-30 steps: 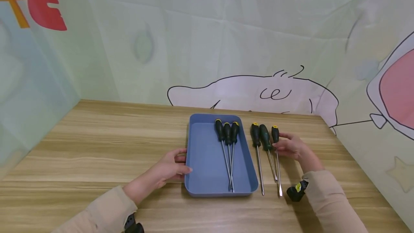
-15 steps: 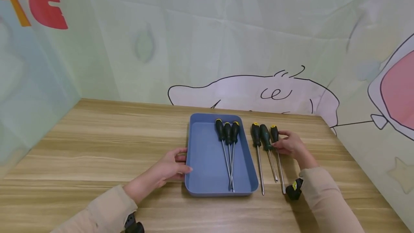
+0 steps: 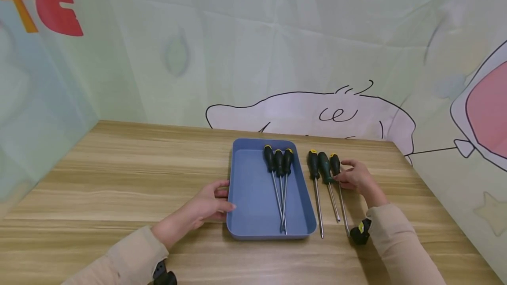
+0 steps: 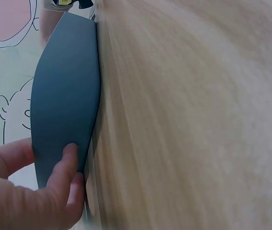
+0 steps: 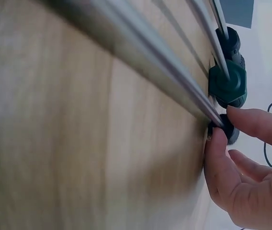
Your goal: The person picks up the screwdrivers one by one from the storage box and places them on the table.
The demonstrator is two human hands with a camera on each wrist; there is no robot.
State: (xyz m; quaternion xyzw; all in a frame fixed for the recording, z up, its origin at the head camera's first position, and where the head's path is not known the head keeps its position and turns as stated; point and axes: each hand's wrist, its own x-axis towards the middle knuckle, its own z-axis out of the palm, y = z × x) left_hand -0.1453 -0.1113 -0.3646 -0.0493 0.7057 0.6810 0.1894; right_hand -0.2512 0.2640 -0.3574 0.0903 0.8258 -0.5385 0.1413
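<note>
My left hand (image 3: 207,203) holds the left side of a shallow blue tray (image 3: 250,192), thumb over the rim. The left wrist view has its fingers against the tray's outer wall (image 4: 64,91). Inside, on the right, lie three screwdrivers (image 3: 279,164) with black handles and yellow ends. To the tray's right are three more: a black-handled one (image 3: 313,165), a dark green-handled one (image 3: 325,166) and another black-handled one (image 3: 335,164). My right hand (image 3: 356,177) pinches this last one where handle meets shaft; its tip is partly hidden behind the wrist camera.
The wooden table (image 3: 130,166) extends left of the tray and in front of it. Behind it hangs a printed cloth backdrop (image 3: 237,56) with cartoon drawings. A black wrist camera (image 3: 360,232) sits low beside the right sleeve.
The rightmost screwdriver has turned slightly: its handle has shifted left toward the green one and its tip right. My right hand has moved a little with it; the left hand and tray stay put.
</note>
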